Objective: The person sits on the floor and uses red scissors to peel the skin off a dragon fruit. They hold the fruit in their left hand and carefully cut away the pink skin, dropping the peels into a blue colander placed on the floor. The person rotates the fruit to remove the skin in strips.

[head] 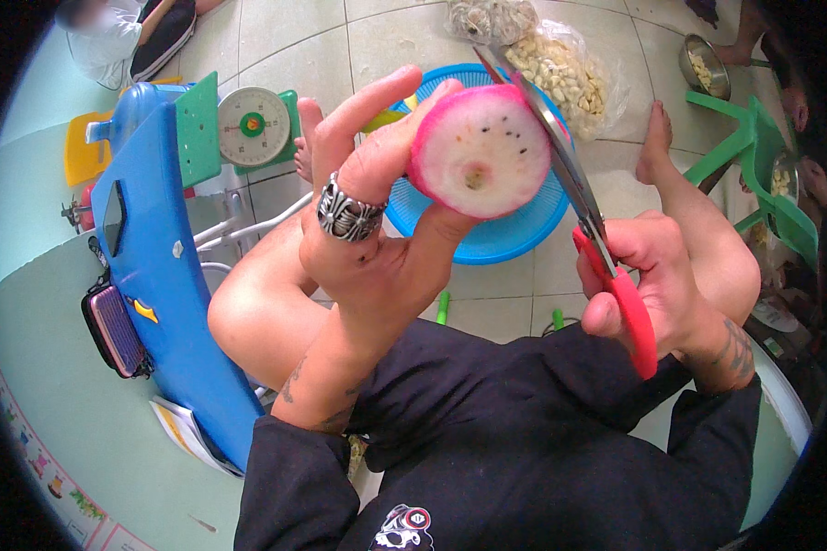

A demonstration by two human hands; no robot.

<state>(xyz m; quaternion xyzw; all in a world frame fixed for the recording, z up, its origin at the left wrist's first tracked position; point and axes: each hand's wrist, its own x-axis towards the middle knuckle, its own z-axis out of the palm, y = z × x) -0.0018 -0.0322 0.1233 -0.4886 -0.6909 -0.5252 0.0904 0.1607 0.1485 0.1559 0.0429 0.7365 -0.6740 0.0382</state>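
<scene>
My left hand, with a large silver ring, holds up a dragon fruit whose cut white face with black seeds is turned toward me. Its pink skin shows around the rim. In my right hand is a pair of scissors with red handles. The scissor blades are parted and lie along the right side of the fruit, one in front at its skin. Below both hands a blue plastic basket stands on the floor, largely hidden by the fruit and my left hand. Something yellow-green shows behind my left fingers.
A dial scale and a blue table are at left. Beyond the basket lies a plastic bag of peeled garlic-like cloves. At right are a green stool and a metal bowl. Other people sit at the upper left and right edges.
</scene>
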